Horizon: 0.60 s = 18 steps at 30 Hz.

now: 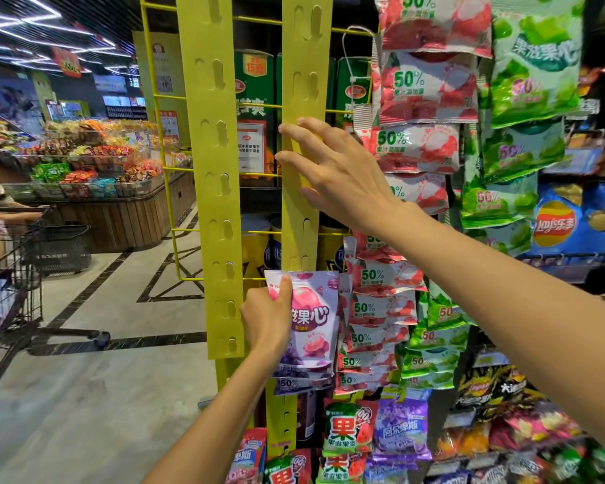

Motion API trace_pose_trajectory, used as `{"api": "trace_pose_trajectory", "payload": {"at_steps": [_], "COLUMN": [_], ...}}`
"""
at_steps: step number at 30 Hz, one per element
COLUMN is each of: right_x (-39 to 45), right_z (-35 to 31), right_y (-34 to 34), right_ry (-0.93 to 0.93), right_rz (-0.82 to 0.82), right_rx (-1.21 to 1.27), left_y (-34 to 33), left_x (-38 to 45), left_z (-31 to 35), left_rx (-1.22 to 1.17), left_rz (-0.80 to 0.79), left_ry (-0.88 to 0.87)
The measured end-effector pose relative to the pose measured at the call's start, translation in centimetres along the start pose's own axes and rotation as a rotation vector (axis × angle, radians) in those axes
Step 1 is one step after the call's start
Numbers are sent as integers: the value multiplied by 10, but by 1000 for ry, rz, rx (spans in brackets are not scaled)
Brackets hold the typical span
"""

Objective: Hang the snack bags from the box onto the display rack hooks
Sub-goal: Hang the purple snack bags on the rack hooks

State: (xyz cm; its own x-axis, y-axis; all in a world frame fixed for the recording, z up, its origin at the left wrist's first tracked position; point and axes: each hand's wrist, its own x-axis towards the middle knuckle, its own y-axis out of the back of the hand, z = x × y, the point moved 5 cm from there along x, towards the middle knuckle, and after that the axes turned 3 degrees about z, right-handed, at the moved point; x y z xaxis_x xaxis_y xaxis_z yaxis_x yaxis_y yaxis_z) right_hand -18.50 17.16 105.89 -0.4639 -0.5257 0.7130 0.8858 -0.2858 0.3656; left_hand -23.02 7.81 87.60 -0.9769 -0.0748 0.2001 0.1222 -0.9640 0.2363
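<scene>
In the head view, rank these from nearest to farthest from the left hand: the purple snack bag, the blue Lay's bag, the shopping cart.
1. purple snack bag: gripped by the left hand, low on the yellow strip.
2. shopping cart: far left, on the aisle floor.
3. blue Lay's bag: far right, beyond the green bags.

A wooden-sided candy bin (95, 218), heaped with bright wrapped sweets, stands at the left on the pale tiled floor (95, 396) with its dark inlaid lines. In front of the bin a black basket (62, 248) sits low, and nearer than that a wire shopping cart (9, 291) juts in from the left edge. Above the bin hangs an orange ceiling sign (66, 61), its print too blurred to read, among bright strip lights.
</scene>
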Motion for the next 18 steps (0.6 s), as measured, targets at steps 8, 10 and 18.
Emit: {"api": "trace_pose_trajectory", "payload": {"at_steps": [8,10,18], "right_x": [0,0,-1], "right_z": [0,1,1], "right_y": [0,0,-1], "right_ry": [-1,2,5], "right_rz": [9,9,15], "right_rx": [7,10,14], "left_y": [7,6,-3], "left_x": [-7,-7,-7], "left_z": [19,23,25], "left_rx": [-236,-357,-421], "left_rz": [-44,-55,-12], "left_ry": [-92,-72,-27]}}
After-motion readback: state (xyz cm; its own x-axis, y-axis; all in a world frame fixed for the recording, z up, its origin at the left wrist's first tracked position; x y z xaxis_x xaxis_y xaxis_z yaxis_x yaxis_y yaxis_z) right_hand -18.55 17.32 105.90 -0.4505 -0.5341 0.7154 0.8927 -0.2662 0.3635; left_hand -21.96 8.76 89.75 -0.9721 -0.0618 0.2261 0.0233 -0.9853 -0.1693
